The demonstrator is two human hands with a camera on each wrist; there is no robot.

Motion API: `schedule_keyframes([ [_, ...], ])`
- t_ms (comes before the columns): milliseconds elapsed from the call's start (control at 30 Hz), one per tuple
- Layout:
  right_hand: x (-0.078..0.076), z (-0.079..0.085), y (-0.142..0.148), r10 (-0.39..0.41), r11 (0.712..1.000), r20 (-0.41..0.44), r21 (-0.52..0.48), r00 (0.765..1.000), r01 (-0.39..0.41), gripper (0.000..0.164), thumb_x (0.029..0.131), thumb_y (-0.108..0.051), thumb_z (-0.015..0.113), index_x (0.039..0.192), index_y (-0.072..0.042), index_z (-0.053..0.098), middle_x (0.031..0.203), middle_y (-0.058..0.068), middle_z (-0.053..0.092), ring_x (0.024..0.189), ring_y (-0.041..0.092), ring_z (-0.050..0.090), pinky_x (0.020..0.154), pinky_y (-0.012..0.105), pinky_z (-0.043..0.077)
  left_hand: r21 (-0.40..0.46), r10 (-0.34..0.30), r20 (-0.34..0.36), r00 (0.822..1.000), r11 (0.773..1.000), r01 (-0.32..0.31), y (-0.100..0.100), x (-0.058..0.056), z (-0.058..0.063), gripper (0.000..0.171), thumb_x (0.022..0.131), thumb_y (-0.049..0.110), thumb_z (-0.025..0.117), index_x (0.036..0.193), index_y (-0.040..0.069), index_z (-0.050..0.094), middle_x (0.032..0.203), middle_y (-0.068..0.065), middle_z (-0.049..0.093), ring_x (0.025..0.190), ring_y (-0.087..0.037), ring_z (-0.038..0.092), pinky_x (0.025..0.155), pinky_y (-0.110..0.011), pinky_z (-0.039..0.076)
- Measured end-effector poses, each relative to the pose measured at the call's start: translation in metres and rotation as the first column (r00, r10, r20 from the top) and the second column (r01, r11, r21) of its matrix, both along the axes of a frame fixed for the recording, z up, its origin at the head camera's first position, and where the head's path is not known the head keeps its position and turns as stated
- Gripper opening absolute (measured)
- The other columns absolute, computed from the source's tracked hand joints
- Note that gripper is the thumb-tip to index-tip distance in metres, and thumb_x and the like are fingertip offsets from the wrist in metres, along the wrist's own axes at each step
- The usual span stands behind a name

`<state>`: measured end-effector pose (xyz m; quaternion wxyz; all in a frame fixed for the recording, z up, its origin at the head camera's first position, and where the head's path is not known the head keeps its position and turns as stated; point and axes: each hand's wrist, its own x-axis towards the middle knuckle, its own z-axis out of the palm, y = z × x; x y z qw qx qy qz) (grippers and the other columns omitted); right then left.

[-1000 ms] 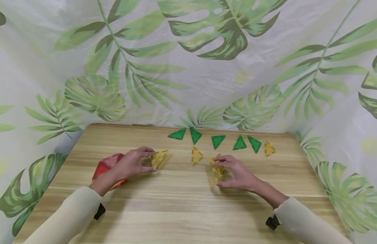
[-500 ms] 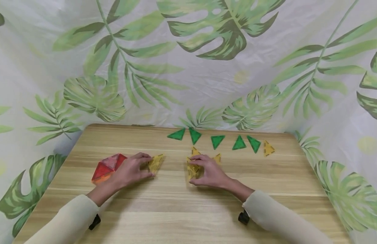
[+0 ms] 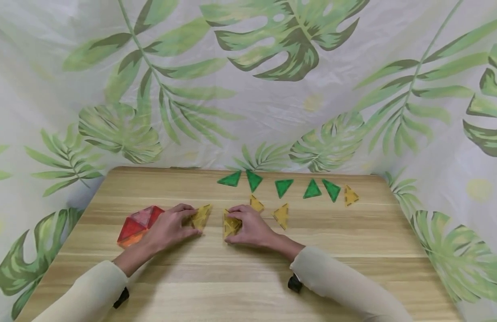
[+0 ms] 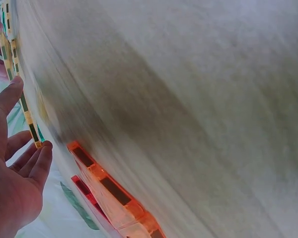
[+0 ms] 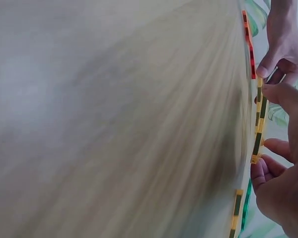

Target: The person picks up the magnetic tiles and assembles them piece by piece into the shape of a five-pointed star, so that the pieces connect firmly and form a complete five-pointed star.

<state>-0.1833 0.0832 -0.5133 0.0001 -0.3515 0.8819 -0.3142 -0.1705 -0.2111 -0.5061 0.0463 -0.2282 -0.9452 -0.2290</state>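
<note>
My left hand (image 3: 172,226) pinches a translucent yellow triangular magnetic tile (image 3: 201,216) between thumb and fingers, just above the table (image 3: 216,290). Close to its right, my right hand (image 3: 254,228) grips another yellow triangular tile (image 3: 229,228) by its edges, thumb at the near side and fingers at the far side. A narrow gap separates the two tiles in the head view. Seen edge-on in the right wrist view, the yellow tile (image 5: 259,141) runs between the right thumb and fingers. Partly behind my left forearm lies a joined shape of red, pink and orange tiles (image 3: 131,227).
Two loose yellow tiles (image 3: 281,216) lie just right of my right hand. Several green triangular tiles (image 3: 284,188) form a row along the table's back, with one yellow tile (image 3: 350,196) at its right end. A leaf-patterned cloth (image 3: 248,89) hangs behind the table.
My right hand has moved left with its yellow tile, close to the left hand, uncovering a loose yellow tile. My left hand has shifted slightly left and nearer, still pinching its tile.
</note>
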Motion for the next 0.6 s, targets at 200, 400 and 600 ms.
schedule_keyframes([
  [200,-0.006,-0.003,-0.015,-0.026,0.997,0.057,0.073,0.998,0.022,0.064,0.08,-0.035,0.093,0.133,-0.006,0.074,0.142,0.007,0.065,0.134,0.025,0.057,0.115,0.04,0.045,-0.028,-0.001,-0.01,1.0,1.0,0.0,0.0,0.0,-0.001,0.063,0.08,0.039,0.094,0.125,-0.001,0.076,0.125,-0.017,0.07,0.106,-0.032,0.072,0.087,-0.049,0.062],
  [400,-0.01,-0.006,-0.023,-0.026,0.994,0.074,0.104,0.997,0.018,0.066,0.08,-0.038,0.093,0.135,-0.007,0.073,0.143,0.006,0.064,0.134,0.024,0.055,0.116,0.037,0.044,-0.068,-0.017,-0.005,1.0,0.998,0.017,0.001,0.001,-0.003,0.063,0.079,0.047,0.093,0.122,0.003,0.078,0.121,-0.013,0.071,0.105,-0.03,0.071,0.083,-0.049,0.062],
  [600,-0.011,-0.005,-0.027,-0.014,0.992,0.037,0.128,0.999,0.009,0.06,0.084,-0.038,0.091,0.133,-0.006,0.073,0.141,0.006,0.064,0.132,0.024,0.055,0.115,0.035,0.044,-0.079,-0.038,-0.002,0.999,0.996,0.037,0.0,-0.001,-0.003,0.065,0.078,0.048,0.094,0.123,0.004,0.078,0.118,-0.012,0.07,0.106,-0.03,0.069,0.083,-0.049,0.061],
])
